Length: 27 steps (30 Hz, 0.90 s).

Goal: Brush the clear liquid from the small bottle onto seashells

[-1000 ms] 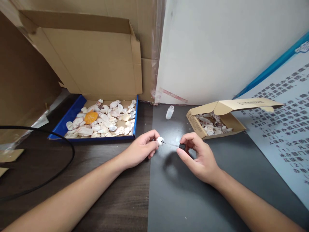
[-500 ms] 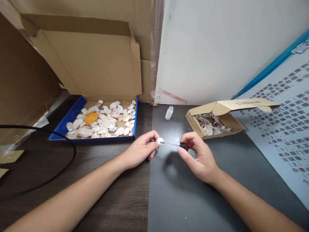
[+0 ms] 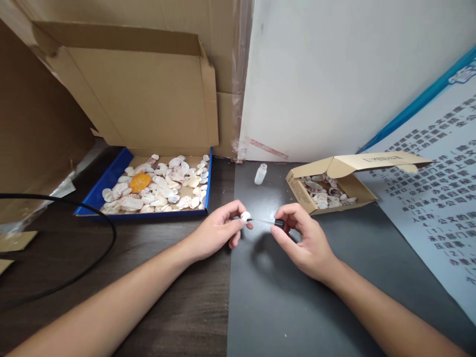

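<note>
Between thumb and fingers, my left hand (image 3: 223, 225) pinches a small white seashell (image 3: 245, 216) above the edge of the grey mat. My right hand (image 3: 307, 243) grips the black cap of a thin brush applicator (image 3: 278, 224). Its clear stem points left, and the dark brush tip meets the shell's face. Farther back on the mat stands a small uncapped bottle (image 3: 261, 174) with whitish, cloudy walls. Both hands are closed on what they hold.
To the left lies an open blue-edged box (image 3: 143, 216) of pale shells, one of them an orange shell (image 3: 140, 182). A smaller cardboard box (image 3: 301, 191) with shells sits right. A black cable (image 3: 107, 250) loops at left; a printed sheet (image 3: 427, 198) leans at right.
My right hand has shifted slightly left with the brush applicator, and the shell in my left hand is turned a little. The bottle and boxes stay where they were.
</note>
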Motion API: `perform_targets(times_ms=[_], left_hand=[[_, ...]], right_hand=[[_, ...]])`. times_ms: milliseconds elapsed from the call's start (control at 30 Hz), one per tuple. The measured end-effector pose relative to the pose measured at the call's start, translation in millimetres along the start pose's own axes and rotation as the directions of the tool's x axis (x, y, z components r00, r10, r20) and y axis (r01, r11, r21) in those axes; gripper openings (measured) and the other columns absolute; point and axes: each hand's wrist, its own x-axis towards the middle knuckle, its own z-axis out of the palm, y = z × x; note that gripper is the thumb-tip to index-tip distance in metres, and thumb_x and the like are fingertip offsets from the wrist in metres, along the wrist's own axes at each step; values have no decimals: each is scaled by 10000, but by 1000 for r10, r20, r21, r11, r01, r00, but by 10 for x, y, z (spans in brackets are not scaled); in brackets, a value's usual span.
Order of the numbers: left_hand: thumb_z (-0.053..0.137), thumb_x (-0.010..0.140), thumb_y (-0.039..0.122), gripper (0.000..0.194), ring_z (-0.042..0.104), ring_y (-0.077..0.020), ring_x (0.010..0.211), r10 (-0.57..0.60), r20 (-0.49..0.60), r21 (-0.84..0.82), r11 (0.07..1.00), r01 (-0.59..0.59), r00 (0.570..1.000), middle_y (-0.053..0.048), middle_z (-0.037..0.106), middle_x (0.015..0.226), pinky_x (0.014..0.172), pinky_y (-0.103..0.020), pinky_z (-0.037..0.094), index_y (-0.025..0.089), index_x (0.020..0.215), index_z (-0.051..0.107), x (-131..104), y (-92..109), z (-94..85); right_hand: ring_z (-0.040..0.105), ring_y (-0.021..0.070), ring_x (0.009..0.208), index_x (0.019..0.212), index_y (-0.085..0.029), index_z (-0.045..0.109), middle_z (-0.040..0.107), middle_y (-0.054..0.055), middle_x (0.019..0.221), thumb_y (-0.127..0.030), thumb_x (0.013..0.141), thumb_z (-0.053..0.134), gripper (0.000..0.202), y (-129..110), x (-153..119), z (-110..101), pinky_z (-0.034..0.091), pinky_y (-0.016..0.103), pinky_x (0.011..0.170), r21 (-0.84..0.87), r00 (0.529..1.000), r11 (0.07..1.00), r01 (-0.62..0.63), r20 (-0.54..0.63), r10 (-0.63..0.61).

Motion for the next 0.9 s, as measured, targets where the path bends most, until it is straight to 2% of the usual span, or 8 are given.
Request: perform_targets(times_ms=[367,667,900], left_hand=[[515,801,211,68,524,-42,472,-18,21,-63,998,20,1000,15,639,864,477,-200,400,174,855,497,11,-20,-5],[517,792,236,83,523,-29,456,-39,4,-22,999,39,999,12,651,860,430,-168,363,172,842,498,-1,-5,6],[507,792,231,75,531,-26,437,-59,-6,-27,998,59,998,10,662,863,407,-155,364,177,838,484,12,-5,1]], right_hand=[[518,107,587,1005,-258,513,501,-59,712,-219,925,619,138,-10,-2,-10,455,222,572,-19,1000,1000,16,-13,-16],[527,114,591,1041,-257,514,513,-55,714,-213,924,618,163,-9,-3,-6,462,226,564,-8,1000,1000,8,-8,-8],[543,104,584,1000,-251,540,559,-45,753,-193,902,629,144,-43,-6,-21,478,223,572,-26,996,996,90,-7,-90]])
